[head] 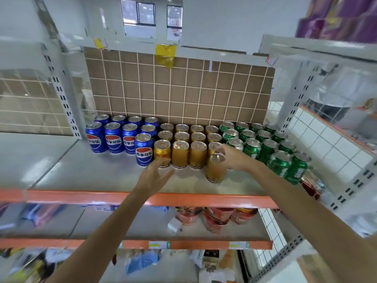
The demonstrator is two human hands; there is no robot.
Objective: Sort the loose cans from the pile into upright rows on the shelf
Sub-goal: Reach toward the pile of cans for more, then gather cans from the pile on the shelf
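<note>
Right hand (pixel 234 158) pinches rim of tall gold metal can (pixel 216 168) — upright on grey shelf (pixel 81 172), just before gold rows. Left hand (pixel 156 174) open, holding nothing. Slide can back flush — keep upright, avoid nudging green cans (pixel 279 162).

blue cans (pixel 113 137); gold cans (pixel 180 153); green cans (pixel 279 162); orange shelf edge (pixel 81 197)
</note>
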